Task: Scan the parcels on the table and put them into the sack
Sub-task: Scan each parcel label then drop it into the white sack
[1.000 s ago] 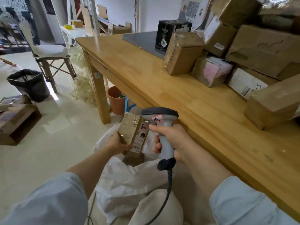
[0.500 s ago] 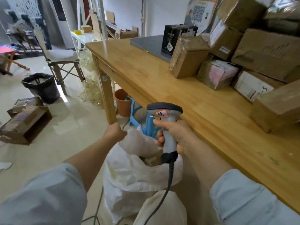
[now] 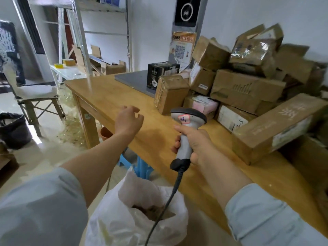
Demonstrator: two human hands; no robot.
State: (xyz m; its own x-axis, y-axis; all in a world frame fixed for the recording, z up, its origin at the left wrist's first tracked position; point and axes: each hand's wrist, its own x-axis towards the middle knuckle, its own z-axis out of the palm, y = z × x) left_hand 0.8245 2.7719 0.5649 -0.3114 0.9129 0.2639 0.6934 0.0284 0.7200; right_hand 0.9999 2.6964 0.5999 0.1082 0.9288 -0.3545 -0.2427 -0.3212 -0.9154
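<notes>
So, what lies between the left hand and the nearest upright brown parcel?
Only bare table: the head view shows nothing on the wood between the open left hand and the parcel.

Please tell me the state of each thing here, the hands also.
left grip: open, empty, over the table.
right grip: curled round the handle of the scanner.
scanner: held upright, cable hanging.
sack: mouth open, something brown inside.
parcels: piled on the table, closed.

A parcel depot: taped cartons point(image 3: 246, 89) heaped on a wooden table point(image 3: 113, 93).
</notes>
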